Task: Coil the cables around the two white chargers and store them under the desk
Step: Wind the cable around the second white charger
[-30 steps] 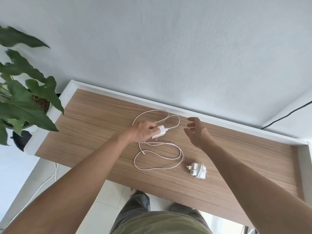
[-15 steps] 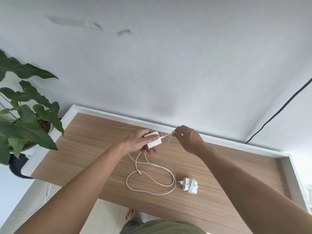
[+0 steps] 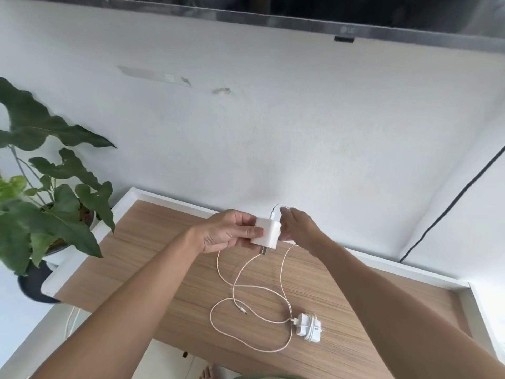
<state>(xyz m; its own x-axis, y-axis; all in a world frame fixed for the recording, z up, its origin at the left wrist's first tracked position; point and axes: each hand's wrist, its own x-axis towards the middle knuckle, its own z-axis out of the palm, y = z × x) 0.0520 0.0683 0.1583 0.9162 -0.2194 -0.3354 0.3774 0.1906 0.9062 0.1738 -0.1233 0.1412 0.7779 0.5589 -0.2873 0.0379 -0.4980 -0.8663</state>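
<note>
My left hand (image 3: 224,232) grips a white charger (image 3: 269,233) lifted above the wooden desk (image 3: 153,250). My right hand (image 3: 296,228) is just right of the charger and pinches its white cable (image 3: 276,209) where it loops up from the plug end. The rest of that cable (image 3: 246,291) hangs down and lies in loose loops on the desk. A second white charger (image 3: 308,326) lies on the desk at the lower right with its cable wound around it.
A potted plant (image 3: 54,209) stands left of the desk. A white wall rises behind the desk, with a screen's bottom edge (image 3: 344,30) at the top. A black cable (image 3: 451,209) runs down the wall at right. A bare foot (image 3: 210,372) shows below the desk's front edge.
My left hand lifted the charger off the desk and turned it. My right hand moved in and took the cable beside the charger. The cable's loops on the desk have shifted.
</note>
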